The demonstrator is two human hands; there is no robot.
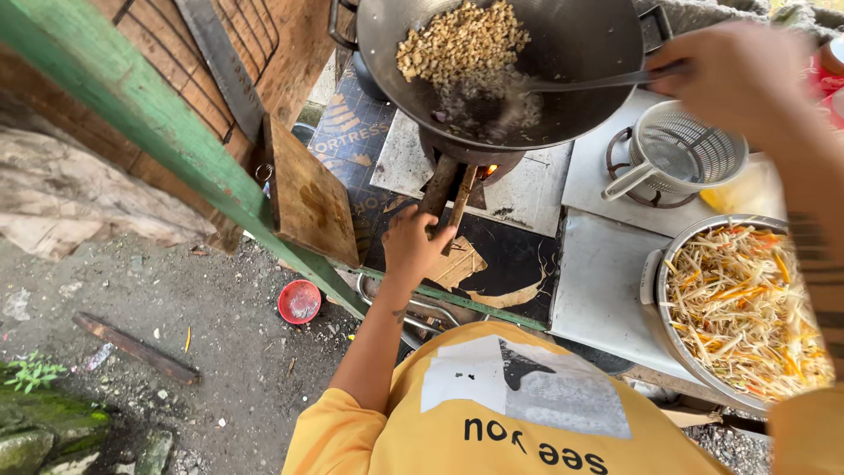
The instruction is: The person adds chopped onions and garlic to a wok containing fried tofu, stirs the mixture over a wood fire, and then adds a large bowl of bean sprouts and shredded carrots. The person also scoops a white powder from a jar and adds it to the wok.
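A black wok [580, 53] sits on a wood-fired stove, with pale chopped bits [462, 40] heaped at its far left side. My right hand [734, 75] grips the handle of a metal spatula [589, 82] whose blade lies in the wok. My left hand [413, 244] is closed on firewood sticks [448, 189] that poke into the fire opening below the wok, where a small flame [490, 170] glows.
A metal bowl [661, 264] of shredded vegetables stands at the right. A white plastic strainer [681, 154] rests on a burner ring. A wooden board [308, 198] leans on a green beam [149, 114]. A red dish [300, 301] and a plank lie on the ground.
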